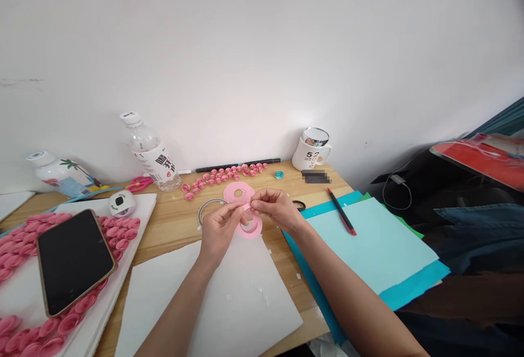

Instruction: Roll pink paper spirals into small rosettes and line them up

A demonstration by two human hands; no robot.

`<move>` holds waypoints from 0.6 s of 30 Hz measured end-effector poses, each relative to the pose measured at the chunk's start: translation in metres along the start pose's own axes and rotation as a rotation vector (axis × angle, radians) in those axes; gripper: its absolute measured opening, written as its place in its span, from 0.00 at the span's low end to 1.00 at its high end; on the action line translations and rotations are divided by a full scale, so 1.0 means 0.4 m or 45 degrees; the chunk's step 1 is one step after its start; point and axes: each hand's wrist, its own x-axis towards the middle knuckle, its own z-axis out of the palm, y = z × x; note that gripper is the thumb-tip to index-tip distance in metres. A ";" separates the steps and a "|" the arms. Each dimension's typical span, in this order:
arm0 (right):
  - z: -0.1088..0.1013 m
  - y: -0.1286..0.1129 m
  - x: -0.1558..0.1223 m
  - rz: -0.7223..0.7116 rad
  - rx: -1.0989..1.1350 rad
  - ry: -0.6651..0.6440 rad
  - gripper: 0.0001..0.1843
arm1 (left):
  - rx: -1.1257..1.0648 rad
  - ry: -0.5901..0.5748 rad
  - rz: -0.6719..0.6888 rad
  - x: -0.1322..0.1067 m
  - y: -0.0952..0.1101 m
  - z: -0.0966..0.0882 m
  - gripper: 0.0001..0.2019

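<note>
My left hand (220, 230) and my right hand (275, 208) meet above the wooden desk (180, 226), both pinching a pink spiral-cut paper strip (250, 227) that hangs in a loop between them. Just behind the hands lies a pink paper disc (238, 191) cut in a spiral. A row of small rolled pink paper roses (223, 175) sits further back near the wall. A white sheet (229, 297) lies under my forearms.
At left, a white board (123, 253) carries pink paper roses and a black phone (73, 259). Two bottles (151, 152), pink scissors (139, 184), a white mug (311, 150), a red pen (341, 212) on turquoise paper (376, 242) and a black bag (429, 182) surround the work spot.
</note>
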 end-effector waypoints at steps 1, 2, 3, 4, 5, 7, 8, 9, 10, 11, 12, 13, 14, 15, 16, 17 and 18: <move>0.001 0.001 0.000 -0.010 0.002 0.009 0.09 | 0.009 0.000 0.001 0.000 0.001 0.000 0.11; 0.002 0.001 0.001 -0.013 0.006 0.023 0.09 | 0.014 0.001 0.002 0.000 0.002 0.000 0.11; 0.003 0.000 0.000 -0.008 0.014 0.040 0.08 | 0.015 0.004 0.004 0.000 0.002 0.001 0.11; 0.005 -0.001 0.000 0.004 0.023 0.051 0.08 | 0.009 0.011 0.006 0.000 0.002 0.000 0.12; 0.007 -0.003 0.000 0.018 0.033 0.054 0.09 | -0.001 0.023 0.007 0.001 0.001 0.000 0.12; 0.010 -0.008 -0.002 0.038 0.043 0.034 0.10 | -0.027 0.054 -0.001 0.003 -0.002 -0.001 0.13; 0.011 -0.010 -0.003 0.040 0.042 0.015 0.10 | -0.039 0.064 -0.007 0.003 -0.005 -0.002 0.13; 0.012 -0.012 -0.004 0.040 0.041 -0.001 0.11 | -0.048 0.069 -0.014 0.004 -0.007 -0.003 0.13; 0.013 -0.013 -0.005 0.038 0.041 -0.009 0.11 | -0.054 0.069 -0.019 0.004 -0.009 -0.004 0.13; 0.012 -0.014 -0.006 0.036 0.043 -0.009 0.12 | -0.056 0.067 -0.023 0.005 -0.011 -0.005 0.13; 0.012 -0.014 -0.006 0.036 0.044 -0.004 0.12 | -0.056 0.066 -0.024 0.004 -0.011 -0.005 0.13; 0.011 -0.013 -0.007 0.038 0.041 0.005 0.12 | -0.055 0.066 -0.023 0.004 -0.010 -0.004 0.13; 0.010 -0.012 -0.007 0.043 0.034 0.016 0.12 | -0.050 0.066 -0.019 0.004 -0.008 -0.004 0.12; 0.008 -0.011 -0.006 0.048 0.026 0.024 0.12 | -0.044 0.066 -0.014 0.003 -0.006 -0.003 0.12; 0.007 -0.010 -0.006 0.049 0.018 0.029 0.11 | -0.036 0.063 -0.007 0.002 -0.003 -0.002 0.11; 0.006 -0.010 -0.006 0.046 0.010 0.028 0.11 | -0.026 0.056 -0.001 0.002 0.000 -0.001 0.11; 0.005 -0.009 -0.006 0.038 0.001 0.021 0.10 | -0.016 0.049 0.005 0.001 0.002 0.000 0.10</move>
